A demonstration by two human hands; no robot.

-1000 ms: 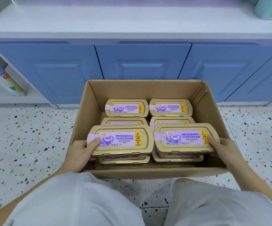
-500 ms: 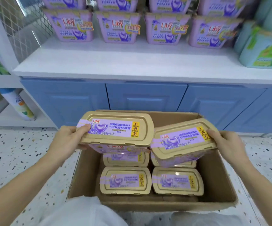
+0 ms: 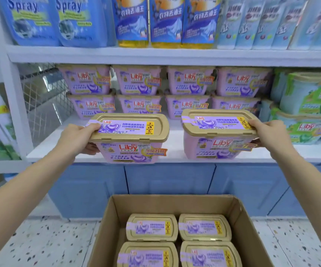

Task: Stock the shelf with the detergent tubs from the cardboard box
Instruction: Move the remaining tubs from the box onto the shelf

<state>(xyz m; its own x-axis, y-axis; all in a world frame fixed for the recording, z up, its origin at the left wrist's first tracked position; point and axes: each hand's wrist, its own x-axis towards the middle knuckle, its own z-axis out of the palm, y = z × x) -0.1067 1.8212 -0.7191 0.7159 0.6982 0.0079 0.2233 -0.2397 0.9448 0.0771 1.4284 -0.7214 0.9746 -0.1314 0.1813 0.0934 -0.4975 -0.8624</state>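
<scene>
Where tubs (image 3: 130, 143) are held, shelf (image 3: 175, 146) open.

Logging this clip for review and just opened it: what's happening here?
A person holds one purple Liby detergent tub in each hand, gripped at the outer end of its gold lid: left hand on the left tub, right hand on the right tub. Both tubs are upright at the front of the white shelf, in front of stacked rows of the same tubs; whether they rest on it is unclear. The open cardboard box on the floor below shows four more tubs.
</scene>
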